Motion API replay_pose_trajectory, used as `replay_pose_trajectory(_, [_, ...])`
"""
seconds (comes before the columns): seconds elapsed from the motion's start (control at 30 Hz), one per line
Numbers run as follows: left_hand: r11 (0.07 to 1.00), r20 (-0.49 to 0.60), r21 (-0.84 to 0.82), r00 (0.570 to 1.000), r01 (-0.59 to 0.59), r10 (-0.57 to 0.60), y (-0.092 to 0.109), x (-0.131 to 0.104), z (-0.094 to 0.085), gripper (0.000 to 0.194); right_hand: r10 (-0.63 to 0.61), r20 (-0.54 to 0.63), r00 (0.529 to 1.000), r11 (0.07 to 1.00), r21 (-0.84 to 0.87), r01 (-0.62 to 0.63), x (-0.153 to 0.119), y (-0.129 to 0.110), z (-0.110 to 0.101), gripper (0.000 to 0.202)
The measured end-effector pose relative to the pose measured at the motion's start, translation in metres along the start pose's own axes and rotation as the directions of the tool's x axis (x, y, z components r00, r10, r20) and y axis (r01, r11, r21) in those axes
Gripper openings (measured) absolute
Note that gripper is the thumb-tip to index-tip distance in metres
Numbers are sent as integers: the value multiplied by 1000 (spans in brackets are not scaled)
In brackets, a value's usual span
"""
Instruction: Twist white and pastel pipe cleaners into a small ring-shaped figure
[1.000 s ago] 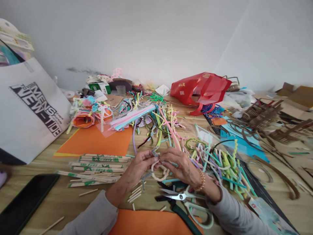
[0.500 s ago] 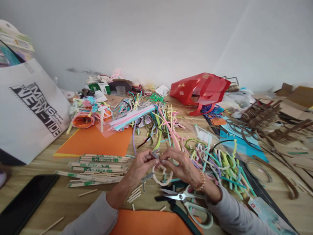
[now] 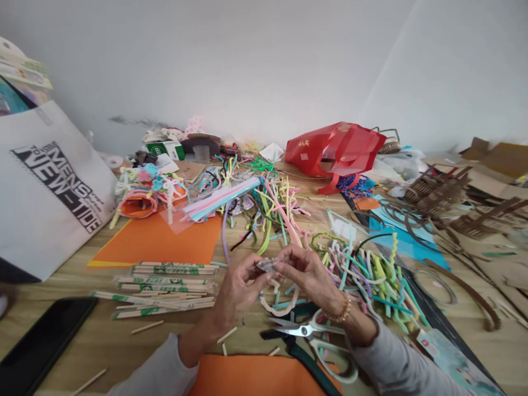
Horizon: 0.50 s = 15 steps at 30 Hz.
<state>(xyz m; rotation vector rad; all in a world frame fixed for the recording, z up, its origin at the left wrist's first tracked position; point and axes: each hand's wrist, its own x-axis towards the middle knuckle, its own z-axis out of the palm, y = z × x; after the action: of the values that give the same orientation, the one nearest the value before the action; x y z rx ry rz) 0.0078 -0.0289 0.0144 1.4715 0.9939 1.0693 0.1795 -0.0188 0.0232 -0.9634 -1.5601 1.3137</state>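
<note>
Between my two hands is a short grey fuzzy pipe cleaner piece (image 3: 268, 265), bent into a small shape. My left hand (image 3: 241, 280) pinches its left end with thumb and fingers. From the other side, the fingertips of my right hand (image 3: 303, 272) grip it too. Just below my fingers lies a cream pipe cleaner ring (image 3: 281, 311), partly covered by the right hand. Scissors with pale green handles (image 3: 305, 330) lie with blades apart under my right wrist, on top of a dark-handled tool (image 3: 309, 366).
Paper-wrapped chopsticks (image 3: 165, 286) and a black phone (image 3: 45, 346) lie to the left. Colourful pipe cleaners (image 3: 367, 275) heap at the right. Orange sheets (image 3: 160, 242) lie behind the chopsticks. A red bag (image 3: 334, 151) and white bag (image 3: 53, 192) stand farther back.
My left hand has turned and risen slightly, and the grey piece has tilted flatter between my fingers. Its dangling grey end, visible before below the left hand, is now mostly hidden.
</note>
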Motion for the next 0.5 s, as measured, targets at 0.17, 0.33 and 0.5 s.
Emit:
replay_pose_trajectory(0.17, [925,13,290,967,-247,254,0,-2,0,6,90,8,996,991,98,-90,1,1,1,28])
replay_pose_trajectory(0.33, [711,127,504,856,-490,500,-6,-6,0,22,260,141,955,910,296,-291,3,14,0,34])
replay_pose_trajectory(0.5, [953,-21,241,981,-182,192,1,-1,0,2,40,-87,995,999,16,-39,1,5,2,20])
